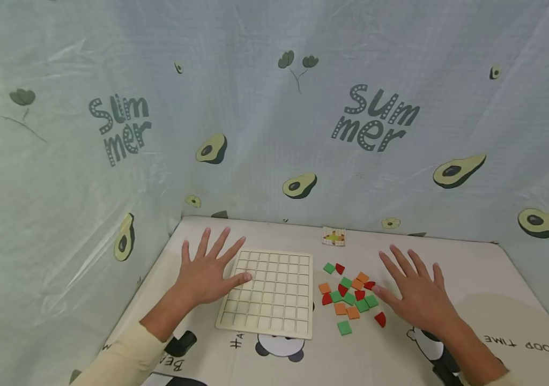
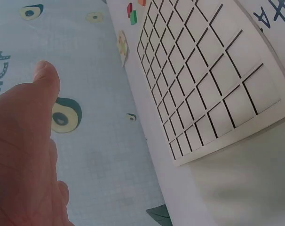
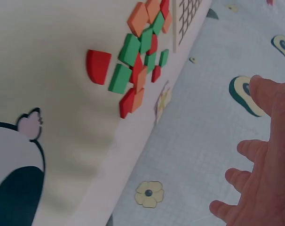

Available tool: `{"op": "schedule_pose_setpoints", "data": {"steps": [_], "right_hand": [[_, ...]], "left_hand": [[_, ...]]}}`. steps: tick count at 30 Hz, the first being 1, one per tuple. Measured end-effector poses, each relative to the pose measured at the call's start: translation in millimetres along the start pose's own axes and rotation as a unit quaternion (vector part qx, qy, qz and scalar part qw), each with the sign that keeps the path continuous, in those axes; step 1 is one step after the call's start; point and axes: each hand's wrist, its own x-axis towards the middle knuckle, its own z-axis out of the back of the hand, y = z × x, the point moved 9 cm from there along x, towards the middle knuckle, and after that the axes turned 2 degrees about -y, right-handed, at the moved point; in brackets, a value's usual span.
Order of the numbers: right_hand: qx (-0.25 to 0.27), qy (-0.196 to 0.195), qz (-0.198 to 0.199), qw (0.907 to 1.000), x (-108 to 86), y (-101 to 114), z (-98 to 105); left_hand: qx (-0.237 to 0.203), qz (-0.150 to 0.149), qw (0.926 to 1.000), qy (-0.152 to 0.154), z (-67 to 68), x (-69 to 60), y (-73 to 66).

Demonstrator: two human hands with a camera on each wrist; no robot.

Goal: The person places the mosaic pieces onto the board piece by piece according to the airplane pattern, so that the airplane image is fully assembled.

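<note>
A pale wooden board [image 1: 269, 294] with a square grid lies flat on the table, its squares bare. My left hand [image 1: 205, 275] is spread over the board's left edge, fingers apart, holding nothing; in the left wrist view the hand [image 2: 25, 150] shows clear of the board [image 2: 217, 70]. Right of the board lie loose green pieces [image 1: 344, 327], orange pieces [image 1: 340, 309] and red quarter-round pieces [image 1: 380, 319]. My right hand [image 1: 419, 295], also spread and holding nothing, is just right of them. The right wrist view shows that hand [image 3: 267, 155] apart from the red piece [image 3: 98, 67].
A small card [image 1: 334, 236] with a coloured pattern lies near the table's back edge, behind the pieces. A printed cloth [image 1: 255, 107] with avocados and lettering hangs behind and at the sides. The table covering [image 1: 487, 300] carries printed animals and words.
</note>
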Motion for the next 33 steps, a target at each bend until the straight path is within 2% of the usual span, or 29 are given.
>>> {"op": "schedule_pose_setpoints", "data": {"steps": [4, 9, 18, 26, 33], "right_hand": [[-0.004, 0.003, -0.004, 1.0, -7.9, -2.1, -7.2], [-0.008, 0.014, -0.018, 0.9997, -17.2, -4.5, -16.3], [-0.03, 0.012, -0.044, 0.9985, -33.7, -13.3, -33.0], [0.022, 0.054, -0.096, 0.9936, -44.4, -32.0, -59.3], [0.055, 0.093, -0.111, 0.9879, -45.4, -39.5, -79.0]], "left_hand": [[0.001, 0.001, 1.0, -0.002, -5.7, -5.6, 2.8], [0.01, -0.001, 0.9999, 0.011, -15.2, -9.7, 5.7], [-0.009, -0.004, 0.9998, 0.019, -29.1, -18.0, 10.4], [-0.021, -0.005, 0.9994, 0.027, -50.4, -20.2, 22.8], [-0.028, -0.006, 0.9983, 0.05, -68.6, -22.9, 32.9]]}}
